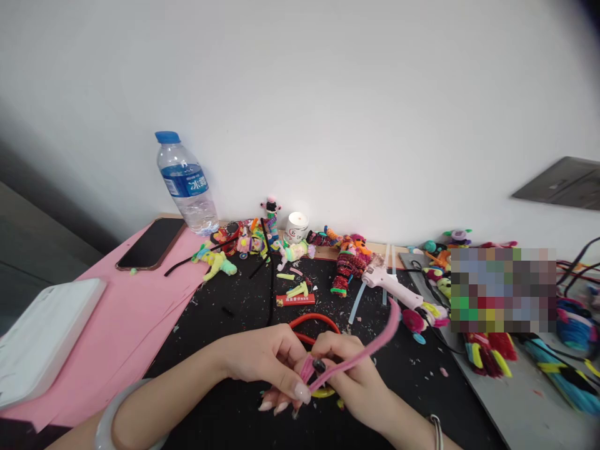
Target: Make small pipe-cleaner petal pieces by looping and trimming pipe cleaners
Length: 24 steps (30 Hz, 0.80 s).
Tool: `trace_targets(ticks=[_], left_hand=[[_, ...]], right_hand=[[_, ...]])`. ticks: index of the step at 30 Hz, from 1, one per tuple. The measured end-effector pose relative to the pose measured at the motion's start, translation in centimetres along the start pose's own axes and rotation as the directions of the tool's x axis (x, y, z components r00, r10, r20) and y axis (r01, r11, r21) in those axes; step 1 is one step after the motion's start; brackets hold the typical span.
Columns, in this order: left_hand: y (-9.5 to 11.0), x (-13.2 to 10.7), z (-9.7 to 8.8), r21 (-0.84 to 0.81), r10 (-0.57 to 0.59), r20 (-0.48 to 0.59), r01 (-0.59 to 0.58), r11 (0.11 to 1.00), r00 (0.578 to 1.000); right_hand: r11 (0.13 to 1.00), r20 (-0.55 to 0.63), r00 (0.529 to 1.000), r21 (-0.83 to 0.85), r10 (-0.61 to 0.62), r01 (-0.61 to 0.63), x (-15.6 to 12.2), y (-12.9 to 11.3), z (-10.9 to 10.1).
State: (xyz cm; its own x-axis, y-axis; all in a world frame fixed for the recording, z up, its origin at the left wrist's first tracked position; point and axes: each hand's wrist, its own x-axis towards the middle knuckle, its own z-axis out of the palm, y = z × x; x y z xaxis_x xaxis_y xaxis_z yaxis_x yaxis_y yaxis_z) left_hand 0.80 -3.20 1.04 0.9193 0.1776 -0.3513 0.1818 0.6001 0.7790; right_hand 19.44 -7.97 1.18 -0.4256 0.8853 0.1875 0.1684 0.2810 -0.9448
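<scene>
My left hand (267, 359) is closed, thumb and fingers pinching a pink pipe cleaner (360, 355) near its folded end. My right hand (349, 375) is closed on the same strip, and its long free end curves up to the right past the knuckles. A small dark piece (319, 365) shows between the fingers; its kind is unclear. Behind the hands lies a red-orange loop (316, 319), partly covered by them. Part of a yellow loop (323, 393) shows beneath the fingers.
Pipe-cleaner dolls (349, 262) line the wall beside a white paper cup (297, 228). A pink glue gun (394, 284), red lighter (295, 300) and scraps lie on the black mat (225, 369). At left are a water bottle (187, 184), phone (150, 244) and white box (47, 334).
</scene>
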Motion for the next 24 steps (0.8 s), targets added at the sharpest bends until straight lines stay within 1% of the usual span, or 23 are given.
trace_targets(ticks=[2, 4, 7, 9, 14, 18, 21, 24], left_hand=[[-0.11, 0.11, -0.02, 0.012, 0.006, -0.014, -0.005, 1.000, 1.000], [-0.20, 0.17, -0.09, 0.020, 0.017, -0.034, -0.016, 1.000, 0.999], [-0.24, 0.20, -0.16, 0.029, 0.021, -0.054, -0.020, 0.999, 0.998], [-0.22, 0.21, -0.16, 0.032, 0.018, -0.058, -0.016, 0.999, 0.998], [-0.21, 0.22, -0.16, 0.033, 0.024, -0.069, -0.022, 0.999, 0.997], [-0.36, 0.24, -0.24, 0.039, 0.014, -0.063, -0.012, 0.999, 0.998], [-0.41, 0.23, -0.25, 0.030, -0.014, -0.044, 0.016, 0.999, 0.999], [-0.31, 0.16, -0.21, 0.025, -0.034, -0.034, 0.035, 0.999, 0.999]], right_hand=[[0.997, 0.014, 0.999, -0.065, -0.039, 0.040, -0.12, 0.02, 0.12], [0.996, -0.029, 0.999, -0.080, -0.040, 0.037, -0.17, 0.09, 0.24], [0.998, -0.111, 0.993, -0.059, -0.033, 0.027, -0.17, 0.19, 0.38], [1.000, -0.122, 0.992, -0.009, -0.013, 0.012, -0.18, 0.26, 0.46], [0.985, -0.046, 0.995, 0.151, 0.089, -0.082, -0.23, 0.58, 0.58], [0.946, -0.008, 0.986, 0.283, 0.169, -0.159, -0.22, 0.82, 0.57], [0.936, 0.041, 0.978, 0.285, 0.203, -0.206, -0.16, 0.72, 0.40], [0.946, 0.064, 0.977, 0.245, 0.202, -0.212, 0.04, 0.37, 0.18]])
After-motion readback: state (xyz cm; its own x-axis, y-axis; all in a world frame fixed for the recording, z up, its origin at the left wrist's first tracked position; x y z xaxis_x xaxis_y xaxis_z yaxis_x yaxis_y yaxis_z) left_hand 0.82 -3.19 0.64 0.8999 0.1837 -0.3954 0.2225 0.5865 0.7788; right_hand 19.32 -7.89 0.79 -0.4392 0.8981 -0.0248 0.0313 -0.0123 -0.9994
